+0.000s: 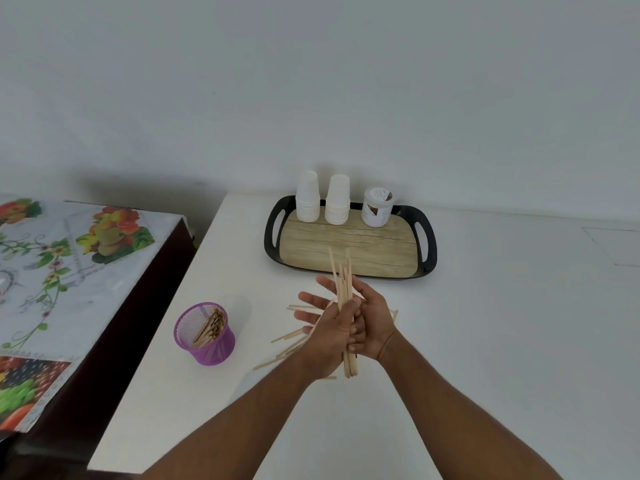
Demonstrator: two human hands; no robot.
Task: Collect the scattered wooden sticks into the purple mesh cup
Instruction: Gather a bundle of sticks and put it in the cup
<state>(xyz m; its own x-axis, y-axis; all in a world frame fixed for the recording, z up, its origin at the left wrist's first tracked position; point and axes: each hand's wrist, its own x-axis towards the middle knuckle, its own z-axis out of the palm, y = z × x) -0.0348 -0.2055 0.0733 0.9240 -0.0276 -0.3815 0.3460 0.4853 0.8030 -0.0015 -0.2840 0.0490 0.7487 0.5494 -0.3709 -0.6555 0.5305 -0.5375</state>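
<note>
Two bare forearms reach in from the bottom edge and meet over the white table (485, 306). Between the palms stands a bundle of wooden sticks (343, 289), roughly upright and fanned at the top. The left hand (329, 336) has its thumb and palm against the bundle while its fingers (313, 299) stretch out almost straight to the left. The right hand (372, 322) cups the other side, its fingers curled around the sticks. Below the knuckles the stick ends hang uneven.

More loose sticks (291, 336) lie flat on the table just under and to the left of the left fingers, a few peeking out past the right wrist. The purple mesh cup (206, 336) sits well to the left of both hands, tilted, already holding some sticks.

Likely trouble: the bundle is splayed and loosely squared, so a stick could slide out from under the palms on the way across. Fanned tips may also catch the cup's rim, and a tilted, light cup could tip if nudged.
</note>
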